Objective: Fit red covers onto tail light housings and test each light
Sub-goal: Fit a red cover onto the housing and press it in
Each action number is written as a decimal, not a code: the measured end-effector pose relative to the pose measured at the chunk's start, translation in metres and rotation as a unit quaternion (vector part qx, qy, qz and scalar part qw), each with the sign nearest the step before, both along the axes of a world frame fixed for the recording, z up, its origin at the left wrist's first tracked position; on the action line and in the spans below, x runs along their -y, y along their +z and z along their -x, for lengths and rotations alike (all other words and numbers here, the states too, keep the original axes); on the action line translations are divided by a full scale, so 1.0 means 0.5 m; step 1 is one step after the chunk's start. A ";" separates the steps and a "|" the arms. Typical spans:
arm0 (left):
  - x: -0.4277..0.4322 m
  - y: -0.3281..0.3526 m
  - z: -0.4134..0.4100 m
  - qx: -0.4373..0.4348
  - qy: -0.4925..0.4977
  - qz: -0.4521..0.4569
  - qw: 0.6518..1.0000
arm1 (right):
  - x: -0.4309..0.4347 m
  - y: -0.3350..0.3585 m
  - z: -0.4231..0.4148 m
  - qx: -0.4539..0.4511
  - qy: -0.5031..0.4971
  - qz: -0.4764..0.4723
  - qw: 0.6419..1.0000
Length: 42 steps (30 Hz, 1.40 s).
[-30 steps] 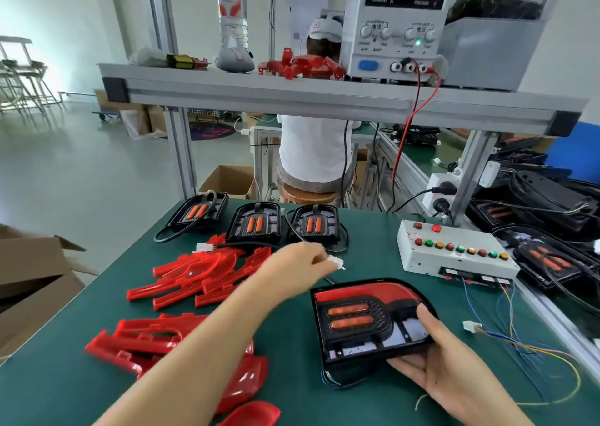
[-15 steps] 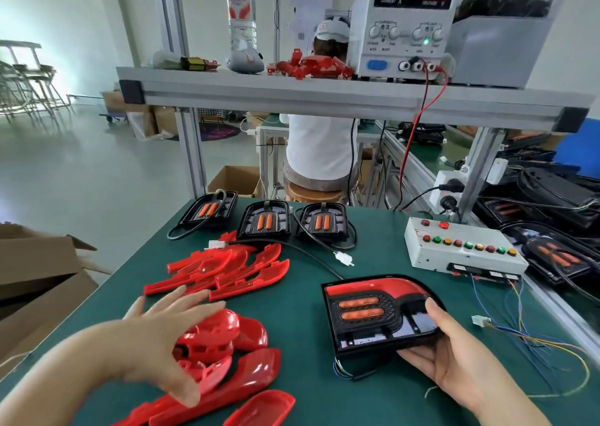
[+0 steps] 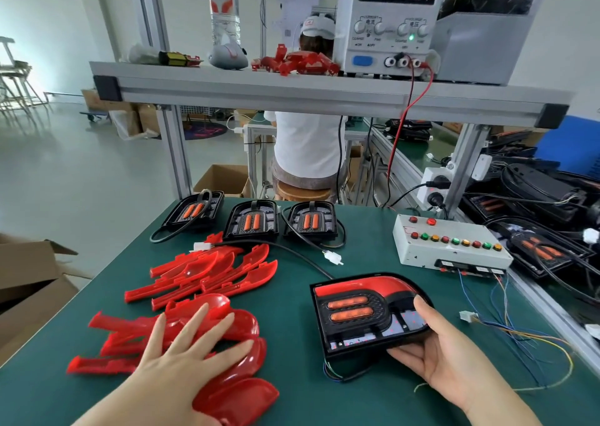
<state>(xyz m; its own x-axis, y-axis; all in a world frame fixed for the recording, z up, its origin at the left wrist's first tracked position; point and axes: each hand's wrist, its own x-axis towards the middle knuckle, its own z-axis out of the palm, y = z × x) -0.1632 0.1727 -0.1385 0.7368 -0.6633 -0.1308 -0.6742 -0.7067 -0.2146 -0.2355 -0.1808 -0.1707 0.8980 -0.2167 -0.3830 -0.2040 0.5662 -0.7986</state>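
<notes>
left hand (image 3: 191, 349): palm down, fingers straight and spread, resting flat on the near pile of red covers (image 3: 242, 325) at 8 o'clock on the green table (image 3: 292, 354).
right hand (image 3: 446, 359): grips the tail light housing (image 3: 337, 330) by its lower right corner, thumb on the face, fingers curled beneath.
tail light housing: at 5 o'clock, with a fitted red cover (image 3: 363, 287) along its top arc.
far pile of covers (image 3: 211, 269): at 10 o'clock.
bare housings (image 3: 251, 222): three in a row at 12 o'clock.
button box (image 3: 451, 247): at 2 o'clock.
power supply (image 3: 389, 19): on the shelf at 1 o'clock, reading 0.000 and 12.00.
</notes>
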 end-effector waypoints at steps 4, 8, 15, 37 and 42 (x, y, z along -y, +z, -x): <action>0.001 -0.027 -0.055 -0.097 0.018 0.055 0.994 | 0.000 -0.001 0.000 0.003 0.008 0.000 1.000; 0.006 -0.046 -0.086 -0.105 0.004 0.104 0.989 | 0.002 -0.004 0.000 0.001 0.009 -0.002 1.000; -0.021 -0.004 -0.160 0.028 0.194 0.291 0.936 | 0.004 -0.004 0.000 -0.002 0.014 -0.006 1.000; 0.153 0.075 -0.210 -0.019 0.111 0.351 0.930 | 0.003 0.006 0.007 -0.009 0.025 -0.039 0.999; 0.324 0.060 -0.079 -0.073 0.005 0.428 0.901 | -0.001 0.013 0.010 -0.014 0.010 -0.058 0.998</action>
